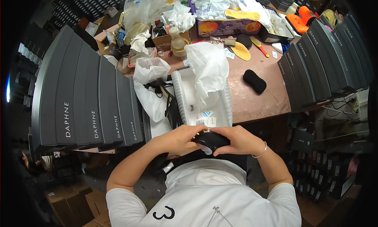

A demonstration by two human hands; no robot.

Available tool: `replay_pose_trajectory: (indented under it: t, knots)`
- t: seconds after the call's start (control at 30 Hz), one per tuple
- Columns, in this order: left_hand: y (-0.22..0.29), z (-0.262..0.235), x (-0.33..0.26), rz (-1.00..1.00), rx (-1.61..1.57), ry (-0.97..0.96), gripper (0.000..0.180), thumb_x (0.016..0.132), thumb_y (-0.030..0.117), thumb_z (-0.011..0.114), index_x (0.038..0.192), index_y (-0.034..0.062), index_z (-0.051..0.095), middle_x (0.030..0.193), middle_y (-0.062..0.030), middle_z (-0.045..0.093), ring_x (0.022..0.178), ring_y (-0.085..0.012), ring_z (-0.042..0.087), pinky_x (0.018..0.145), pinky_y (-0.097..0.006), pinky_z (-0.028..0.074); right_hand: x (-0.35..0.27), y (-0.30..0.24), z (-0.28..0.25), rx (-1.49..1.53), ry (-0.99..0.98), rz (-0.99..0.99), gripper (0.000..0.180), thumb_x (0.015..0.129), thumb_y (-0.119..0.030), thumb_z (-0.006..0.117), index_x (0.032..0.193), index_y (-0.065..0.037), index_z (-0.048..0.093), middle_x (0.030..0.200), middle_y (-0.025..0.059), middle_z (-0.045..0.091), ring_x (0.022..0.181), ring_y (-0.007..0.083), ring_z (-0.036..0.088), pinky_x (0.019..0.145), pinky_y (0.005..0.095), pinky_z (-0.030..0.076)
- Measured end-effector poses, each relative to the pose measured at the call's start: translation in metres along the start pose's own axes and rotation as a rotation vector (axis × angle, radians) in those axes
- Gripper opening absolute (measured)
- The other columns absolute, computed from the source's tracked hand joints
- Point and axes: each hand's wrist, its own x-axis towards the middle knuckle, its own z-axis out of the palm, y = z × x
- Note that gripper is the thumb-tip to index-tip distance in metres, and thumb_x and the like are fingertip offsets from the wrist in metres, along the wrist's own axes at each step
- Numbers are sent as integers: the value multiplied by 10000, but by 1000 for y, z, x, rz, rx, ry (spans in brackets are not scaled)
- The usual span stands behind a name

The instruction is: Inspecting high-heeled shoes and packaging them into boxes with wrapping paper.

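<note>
- Together clasping a black shoe (211,140) just above the lap, left hand (179,138) and right hand (236,139) closed around it from either side, steadying it.
- Beyond, open shoebox (202,105) with white tissue paper (208,69) on the surface (260,105), within reach.

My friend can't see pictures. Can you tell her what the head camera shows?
Both hands, left hand and right hand, hold a black shoe above a cluttered brown table. Stacks of dark boxes stand at both sides.
</note>
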Motion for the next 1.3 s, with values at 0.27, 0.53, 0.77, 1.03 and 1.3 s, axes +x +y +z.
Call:
replay_pose_trajectory:
  t: [0.27,0.53,0.77,1.03,1.3]
  knots:
    - [37,38,-35,-18,-5,566,331,794,97,719,1093,-7,624,1093,-140,624,933,-187,628,818,-301,501,-20,1,56,174,559,199,611,732,-219,814,1208,25,519,996,182,656,891,263,669,784,322,519]
    - [3,98,30,72,-228,1025,336,800,156,745,1041,9,561,960,-57,562,817,-159,489,754,-280,431,-18,1,80,204,572,219,658,836,-74,654,1379,44,301,1227,266,481,1078,384,556,909,398,466]
    - [-3,95,32,10,-146,1023,335,737,138,770,977,16,571,963,-120,587,859,-276,568,829,-364,449,-13,-5,88,180,513,162,813,833,-50,618,1462,49,113,1311,285,384,1203,416,443,1001,426,388]
    - [-18,78,28,-81,-357,937,263,728,108,761,915,43,589,834,-76,617,831,-251,581,1018,-455,341,-13,17,38,236,337,147,615,861,-124,660,1378,14,357,1137,161,509,902,180,544,762,280,462]
    - [-43,67,23,-104,-413,772,270,717,49,740,925,38,569,845,-53,595,784,-202,560,1057,-453,309,79,174,-123,-6,872,305,168,853,-120,640,938,24,644,791,125,661,721,195,642,664,302,503]
